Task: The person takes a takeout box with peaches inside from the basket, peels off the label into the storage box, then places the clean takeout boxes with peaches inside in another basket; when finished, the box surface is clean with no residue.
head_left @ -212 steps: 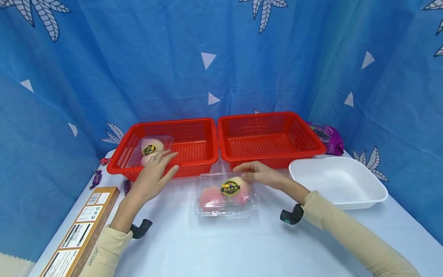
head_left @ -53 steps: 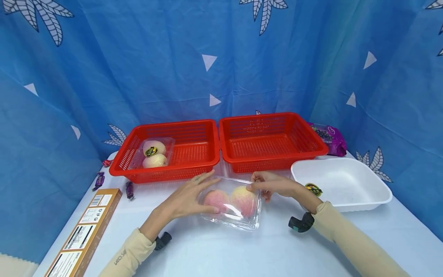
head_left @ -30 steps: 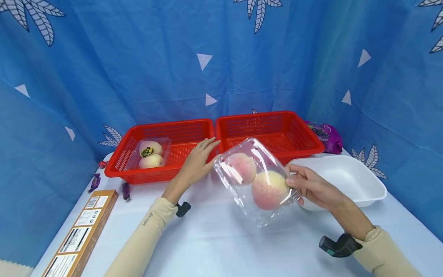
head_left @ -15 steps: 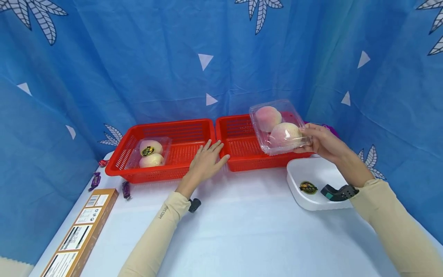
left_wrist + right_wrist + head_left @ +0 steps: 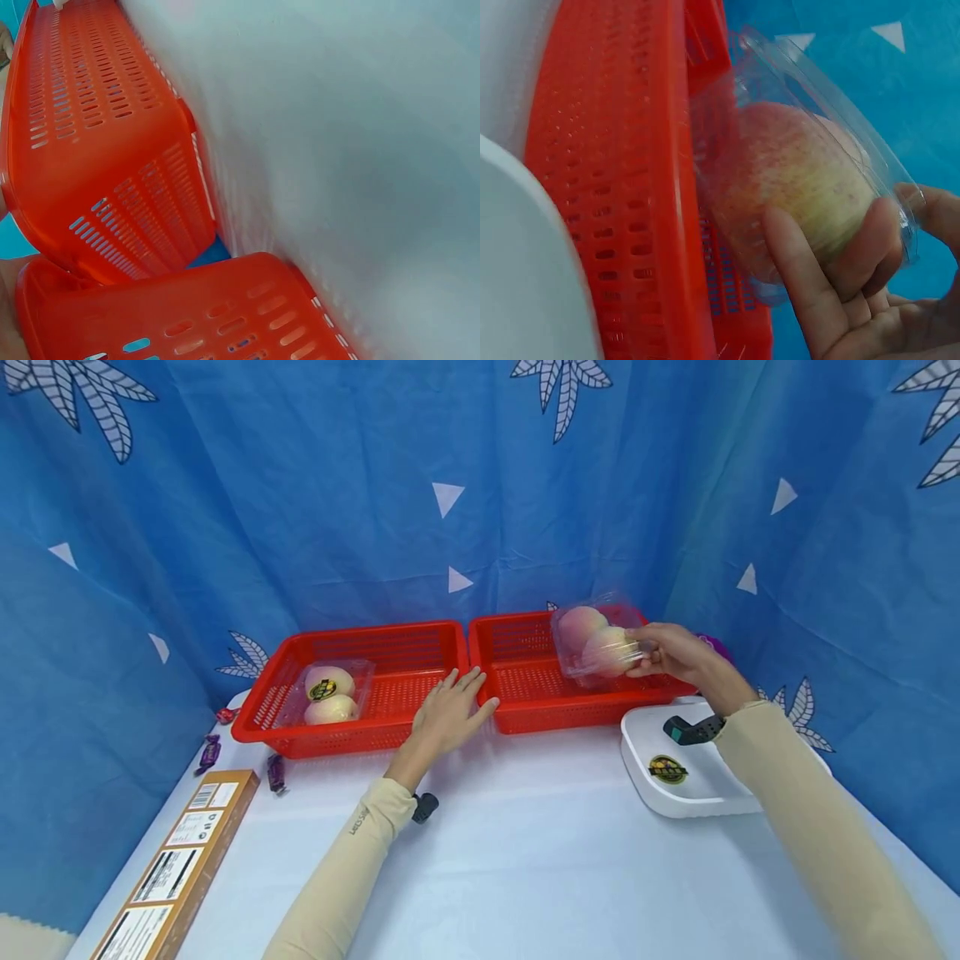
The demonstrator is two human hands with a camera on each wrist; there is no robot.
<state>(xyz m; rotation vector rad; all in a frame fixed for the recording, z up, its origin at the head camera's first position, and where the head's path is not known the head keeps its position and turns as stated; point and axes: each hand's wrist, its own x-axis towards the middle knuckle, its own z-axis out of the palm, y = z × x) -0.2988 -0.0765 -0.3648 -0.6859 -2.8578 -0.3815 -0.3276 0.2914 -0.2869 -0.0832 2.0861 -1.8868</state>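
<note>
My right hand [image 5: 671, 652] grips one edge of a clear plastic box of two peaches [image 5: 609, 652], tilted in the mouth of the right red basket [image 5: 555, 714]. In the right wrist view, the fingers lie under and along the clear box [image 5: 802, 67], just inside the basket rim [image 5: 676, 180]. My left hand [image 5: 446, 714], fingers straight, rests at the adjoining rims of the two baskets. The left red basket [image 5: 397, 740] holds a second boxed pair of peaches [image 5: 330, 708] with a black-and-gold label. In the left wrist view, both basket walls [image 5: 112, 180] show close together.
A white tray [image 5: 705, 806] stands front right, with a black-and-gold label [image 5: 667, 769] inside its left part. A long cardboard box [image 5: 176, 868] and wrapped candies [image 5: 276, 774] lie at left. Behind the right basket is a purple bag [image 5: 714, 646], mostly hidden. A blue curtain [image 5: 360, 527] closes the back.
The label has left the box lid and now shows in the white tray. My right hand has lifted the peach box from the table into the right basket's mouth; my left hand has released it.
</note>
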